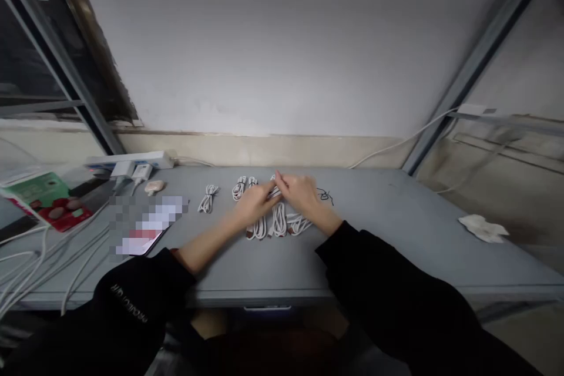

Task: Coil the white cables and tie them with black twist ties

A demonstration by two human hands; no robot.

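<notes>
My left hand (257,202) and my right hand (299,194) meet at the middle of the grey table, their fingertips pinching a white cable (274,191) between them. Most of that cable is hidden by my fingers. Just below my hands lie several tied white cable bundles (278,220) with reddish-brown ends. Another bundle (208,198) lies left of my left hand, and one more (239,188) sits just above it. A thin black cord (325,195) lies right of my right hand.
At the back left stand a white power strip (130,160) with plugged-in chargers and a small earbud case (154,187). Nearby are a pixelated phone (147,226) and a green-and-red package (46,200). Loose white cables (44,264) trail off the left edge; crumpled tissue (483,228) lies right.
</notes>
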